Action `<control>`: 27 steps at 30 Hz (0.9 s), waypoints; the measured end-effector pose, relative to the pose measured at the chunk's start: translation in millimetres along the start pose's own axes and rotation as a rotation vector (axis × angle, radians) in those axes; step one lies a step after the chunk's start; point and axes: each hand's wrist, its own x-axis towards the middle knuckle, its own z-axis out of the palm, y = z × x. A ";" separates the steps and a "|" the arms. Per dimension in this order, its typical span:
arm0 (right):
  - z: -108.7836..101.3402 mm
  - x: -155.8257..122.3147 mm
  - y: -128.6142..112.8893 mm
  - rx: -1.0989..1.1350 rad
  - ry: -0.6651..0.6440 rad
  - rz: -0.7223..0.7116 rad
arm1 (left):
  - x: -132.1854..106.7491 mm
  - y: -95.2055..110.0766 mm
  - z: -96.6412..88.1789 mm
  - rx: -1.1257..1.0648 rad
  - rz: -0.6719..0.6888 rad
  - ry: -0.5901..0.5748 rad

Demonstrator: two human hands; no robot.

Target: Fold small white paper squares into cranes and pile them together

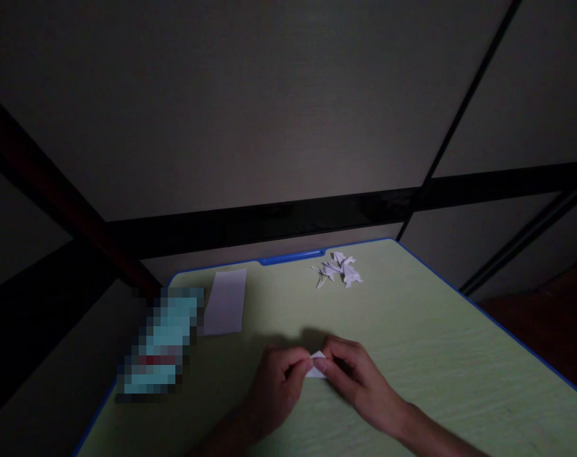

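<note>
A small piece of folded white paper (317,372) is pinched between my two hands over the near middle of the table. My left hand (279,384) grips its left side between thumb and forefinger, with the other fingers curled in. On the right side, my right hand (357,379) presses the paper under its thumb, fingers bent behind it. Much of the paper is covered by my fingers. Farther off, towards the back edge, lies a cluster of several small folded white paper figures (349,273).
A white paper sheet (226,301) lies at the back left of the pale green table (435,330). Beside it, a blurred-out turquoise object (167,336) rests along the left edge. A blue tray slot (292,258) is set in the back edge, before a panelled wall (269,114).
</note>
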 end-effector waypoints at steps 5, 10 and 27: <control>-0.1 0.9 6.5 0.023 0.005 0.094 | 3.1 -4.0 -1.4 -0.008 -0.068 0.177; -0.3 1.0 10.0 0.066 0.042 0.166 | 6.0 -6.0 -1.5 -0.073 -0.122 0.235; -10.6 1.8 14.3 0.245 -0.065 0.127 | 10.4 -10.8 -6.5 -0.410 -0.200 0.100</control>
